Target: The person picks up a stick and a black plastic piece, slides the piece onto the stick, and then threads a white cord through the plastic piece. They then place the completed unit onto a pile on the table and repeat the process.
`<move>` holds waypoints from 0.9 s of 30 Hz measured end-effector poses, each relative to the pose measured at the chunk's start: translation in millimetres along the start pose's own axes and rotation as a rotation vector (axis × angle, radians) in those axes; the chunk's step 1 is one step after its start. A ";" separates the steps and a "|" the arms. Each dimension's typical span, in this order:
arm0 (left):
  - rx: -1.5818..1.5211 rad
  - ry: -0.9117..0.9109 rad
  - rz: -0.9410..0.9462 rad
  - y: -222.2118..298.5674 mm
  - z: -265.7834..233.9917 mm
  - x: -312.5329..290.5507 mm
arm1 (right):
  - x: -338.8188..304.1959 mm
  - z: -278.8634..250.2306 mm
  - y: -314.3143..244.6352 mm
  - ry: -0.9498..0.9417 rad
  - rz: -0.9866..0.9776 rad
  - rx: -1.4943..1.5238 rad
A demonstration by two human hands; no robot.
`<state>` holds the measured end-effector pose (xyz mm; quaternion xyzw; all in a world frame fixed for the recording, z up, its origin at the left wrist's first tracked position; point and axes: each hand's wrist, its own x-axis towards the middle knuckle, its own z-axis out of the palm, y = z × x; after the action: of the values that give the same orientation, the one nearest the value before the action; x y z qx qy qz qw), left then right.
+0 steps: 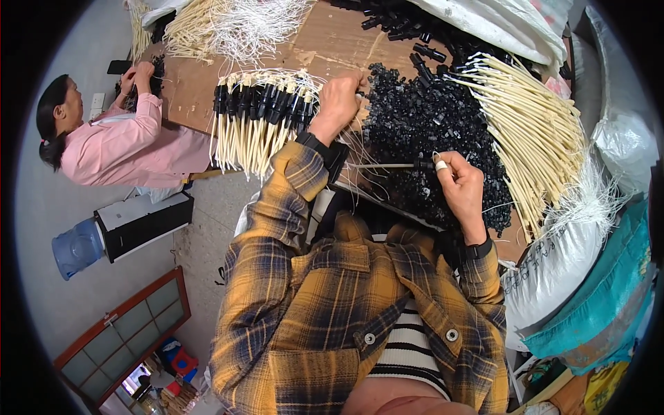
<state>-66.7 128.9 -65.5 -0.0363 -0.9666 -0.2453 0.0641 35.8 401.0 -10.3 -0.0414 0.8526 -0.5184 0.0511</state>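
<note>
My right hand [460, 190] is closed in a pinch on a black plastic fitting [424, 164]. A cream sleeved wire [387, 166] runs out of the fitting toward the left, nearly level. One finger of this hand wears a pale wrap. My left hand [337, 102] is closed near the left edge of a heap of small black plastic parts [422, 114]; whatever its fingertips hold is hidden. Beside that hand, a row of cream sleeved wires with black fittings [266, 104] hangs over the table edge. Thin loose wires [356, 149] lie below my left wrist.
Cream sleeved wires [532, 131] are fanned at the right; more, with white ends [242, 28], lie at the far left. Black tubular fittings [404, 24] and a white sack [501, 31] are at the back. A person in pink [131, 142] works at the left of the brown table [328, 41].
</note>
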 end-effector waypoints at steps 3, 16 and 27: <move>-0.107 -0.002 -0.030 1.0 -1.7 2.0 | -1.8 -1.2 3.0 -0.003 0.026 0.015; -1.354 -0.250 -0.166 78.0 -13.5 -51.2 | 5.1 14.1 10.4 0.063 0.167 0.053; -0.859 0.091 0.011 133.8 3.2 -78.7 | 2.4 22.8 2.9 -0.039 0.215 0.565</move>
<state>24.4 244.7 -16.6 -0.0538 -0.7728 -0.6263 0.0872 36.4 381.9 -23.5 0.0551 0.6732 -0.7256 0.1315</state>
